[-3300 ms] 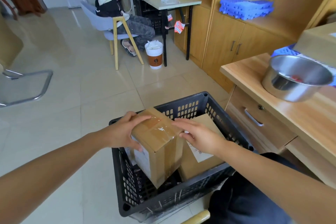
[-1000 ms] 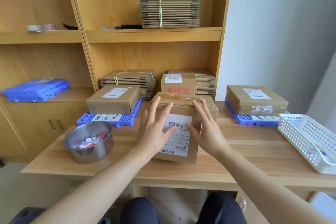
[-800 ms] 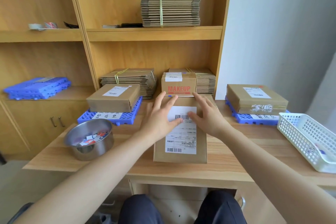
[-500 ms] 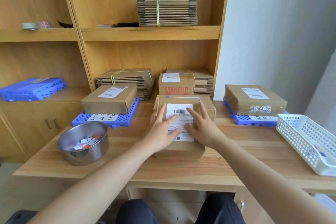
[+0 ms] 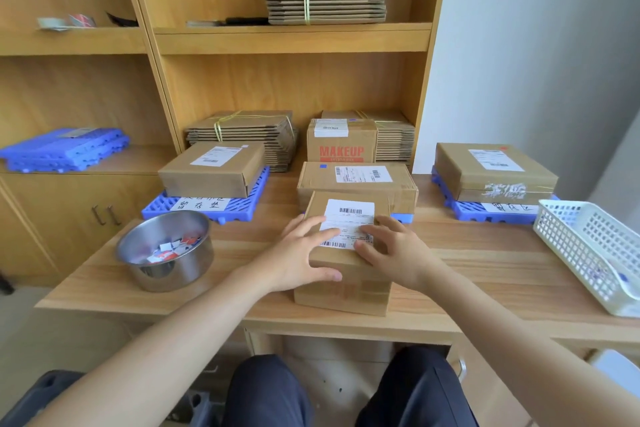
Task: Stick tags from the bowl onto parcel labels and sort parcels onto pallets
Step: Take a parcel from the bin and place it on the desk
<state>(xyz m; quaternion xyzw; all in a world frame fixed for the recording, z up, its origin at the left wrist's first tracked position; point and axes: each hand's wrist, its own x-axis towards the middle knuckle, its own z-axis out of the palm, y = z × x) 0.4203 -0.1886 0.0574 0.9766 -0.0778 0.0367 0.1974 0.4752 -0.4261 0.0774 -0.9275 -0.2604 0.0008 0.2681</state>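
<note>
The left grip lies flat on top of the parcel, thumb against its near face. The right grip rests just beside it on the same top, fingers spread and slightly bent.

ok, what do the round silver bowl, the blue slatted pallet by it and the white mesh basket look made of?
Round silver bowl: probably stainless steel, smooth; its wall reflects light.
Blue slatted pallet: likely moulded plastic, matte; uniform colour, ribbed grid.
White mesh basket: likely plastic, glossy; thin moulded lattice walls.
</note>
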